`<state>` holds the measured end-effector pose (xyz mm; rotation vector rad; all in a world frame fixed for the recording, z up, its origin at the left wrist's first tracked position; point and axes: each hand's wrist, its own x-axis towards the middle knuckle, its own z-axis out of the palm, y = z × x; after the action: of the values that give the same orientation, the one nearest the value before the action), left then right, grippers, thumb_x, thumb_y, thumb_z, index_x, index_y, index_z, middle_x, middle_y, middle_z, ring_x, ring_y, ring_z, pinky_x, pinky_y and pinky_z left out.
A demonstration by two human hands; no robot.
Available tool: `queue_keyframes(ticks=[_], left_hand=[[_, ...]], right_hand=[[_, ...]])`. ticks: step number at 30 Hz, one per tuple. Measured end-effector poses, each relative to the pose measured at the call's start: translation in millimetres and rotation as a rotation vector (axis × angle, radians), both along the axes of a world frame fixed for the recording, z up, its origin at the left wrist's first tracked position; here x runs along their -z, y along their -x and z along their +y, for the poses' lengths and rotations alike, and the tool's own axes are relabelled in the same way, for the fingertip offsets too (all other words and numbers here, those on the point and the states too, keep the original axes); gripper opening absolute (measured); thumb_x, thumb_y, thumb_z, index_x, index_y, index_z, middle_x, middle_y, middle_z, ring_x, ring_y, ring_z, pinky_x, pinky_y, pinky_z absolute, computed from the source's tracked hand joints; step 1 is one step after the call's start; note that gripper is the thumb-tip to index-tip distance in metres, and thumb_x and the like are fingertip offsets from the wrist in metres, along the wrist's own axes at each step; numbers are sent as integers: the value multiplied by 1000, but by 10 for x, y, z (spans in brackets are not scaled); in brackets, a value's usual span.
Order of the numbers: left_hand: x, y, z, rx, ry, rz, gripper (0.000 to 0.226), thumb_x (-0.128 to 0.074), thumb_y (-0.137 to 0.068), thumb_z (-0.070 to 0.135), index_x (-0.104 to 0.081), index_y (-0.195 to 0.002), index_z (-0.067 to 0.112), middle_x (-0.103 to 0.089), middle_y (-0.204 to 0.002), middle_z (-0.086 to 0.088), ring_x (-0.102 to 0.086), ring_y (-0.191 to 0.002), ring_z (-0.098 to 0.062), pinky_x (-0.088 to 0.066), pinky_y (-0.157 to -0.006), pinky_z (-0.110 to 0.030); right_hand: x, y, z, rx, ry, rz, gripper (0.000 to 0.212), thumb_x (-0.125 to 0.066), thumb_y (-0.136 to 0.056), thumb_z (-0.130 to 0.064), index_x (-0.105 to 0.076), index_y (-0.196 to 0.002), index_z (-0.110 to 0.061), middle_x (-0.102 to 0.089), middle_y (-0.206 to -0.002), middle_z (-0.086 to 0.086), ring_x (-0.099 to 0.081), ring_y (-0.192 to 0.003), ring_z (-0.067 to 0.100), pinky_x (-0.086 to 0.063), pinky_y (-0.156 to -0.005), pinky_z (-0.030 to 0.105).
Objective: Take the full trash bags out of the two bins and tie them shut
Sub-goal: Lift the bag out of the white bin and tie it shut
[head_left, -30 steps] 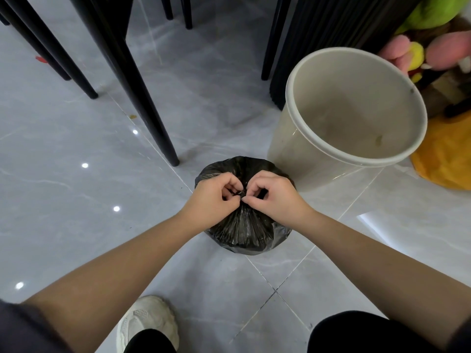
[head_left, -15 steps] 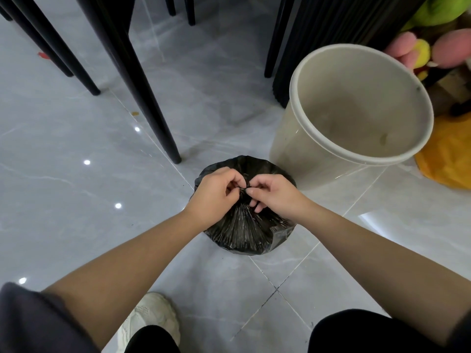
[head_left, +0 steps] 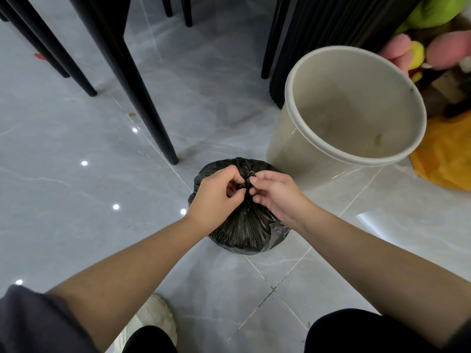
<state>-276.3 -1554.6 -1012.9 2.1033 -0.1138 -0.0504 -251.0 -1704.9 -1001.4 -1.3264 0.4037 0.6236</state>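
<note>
A full black trash bag [head_left: 244, 230] sits on the grey tiled floor in front of me, its neck gathered into a bunch at the top. My left hand [head_left: 216, 197] pinches the gathered neck between thumb and fingers. My right hand [head_left: 275, 194] is at the neck from the right, fingers spread, fingertips touching the bunched plastic. Behind the bag to the right stands a beige round bin [head_left: 300, 151], with no bag inside and a few small stains on its inner wall. No second bin is in view.
Black chair and table legs [head_left: 142, 103] stand on the floor to the left and behind. A black ribbed column [head_left: 326, 24] rises behind the bin. Plush toys [head_left: 418, 52] and an orange cloth [head_left: 448, 159] lie at the right. My white shoe [head_left: 153, 317] is below.
My right hand has loosened from a closed pinch to spread fingers at the neck. The knotted top of the bag now shows above my hands. The bag stays in place.
</note>
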Motion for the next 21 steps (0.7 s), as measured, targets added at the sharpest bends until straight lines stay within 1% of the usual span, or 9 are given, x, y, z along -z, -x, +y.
queue_keyframes(ticks=[4, 6, 11, 12, 14, 16, 17, 19, 21], left_hand=[[30, 45, 13, 34, -45, -35, 11, -64, -79, 4, -57, -83, 11, -61, -78, 3, -60, -70, -13, -51, -69, -30], [78, 104, 27, 58, -84, -29, 13, -65, -80, 4, -54, -80, 12, -60, -77, 3, -59, -70, -13, -50, -68, -31], [123, 148, 68, 29, -62, 89, 18, -66, -82, 5, -54, -78, 18, -59, -73, 9, -59, -68, -7, -50, -66, -20], [116, 130, 69, 11, -37, 114, 18, -66, -82, 6, -55, -81, 20, -59, -74, 10, -59, -70, -5, -49, -67, -16], [94, 96, 49, -26, 9, 152, 18, -68, -81, 7, -60, -86, 23, -61, -78, 10, -59, -74, -5, -46, -70, -11], [85, 77, 21, -59, 39, 187, 17, -69, -81, 8, -65, -87, 23, -63, -79, 8, -59, -74, -6, -46, -71, -9], [77, 69, 11, -85, 56, 204, 16, -69, -81, 9, -66, -86, 24, -64, -79, 8, -59, -73, -5, -46, -71, -9], [58, 46, 1, -154, 117, 244, 16, -69, -81, 9, -67, -85, 24, -63, -77, 10, -58, -71, -2, -47, -72, -9], [36, 30, -4, -219, 198, 281, 17, -69, -81, 7, -66, -85, 23, -63, -76, 11, -57, -68, 2, -46, -70, -8]], right_hand=[[-17, -12, 15, 196, -192, 161, 10, -52, -92, 3, -57, -86, -2, -55, -67, 8, -58, -51, 9, -47, -46, 18], [-24, -43, 2, 254, -223, 194, 8, -50, -92, 3, -56, -88, -2, -55, -67, 8, -59, -50, 9, -47, -45, 18], [29, -7, -60, 41, 39, 120, 11, -55, -92, -2, -58, -83, -7, -58, -71, 6, -61, -61, 12, -50, -50, 20], [36, 3, -64, 18, 96, 91, 10, -55, -92, -3, -58, -84, -8, -58, -73, 6, -61, -63, 12, -50, -52, 21], [37, 6, -64, 4, 195, 10, 5, -55, -92, -7, -55, -95, -10, -61, -80, 6, -62, -67, 13, -51, -54, 23], [57, 20, -74, 32, 361, -127, 24, -59, -89, -10, -47, -108, -17, -63, -88, 3, -65, -71, 15, -53, -57, 27], [52, 33, -77, 64, 460, -225, 29, -61, -87, -12, -44, -109, -20, -62, -90, 2, -64, -72, 15, -54, -60, 29], [35, 67, -82, 84, 598, -448, 26, -63, -83, -12, -46, -100, -23, -60, -85, -1, -58, -67, 12, -52, -65, 25], [23, 117, -57, -69, 679, -598, 12, -65, -83, -13, -56, -86, -20, -60, -74, -7, -52, -61, 3, -45, -64, 13]])
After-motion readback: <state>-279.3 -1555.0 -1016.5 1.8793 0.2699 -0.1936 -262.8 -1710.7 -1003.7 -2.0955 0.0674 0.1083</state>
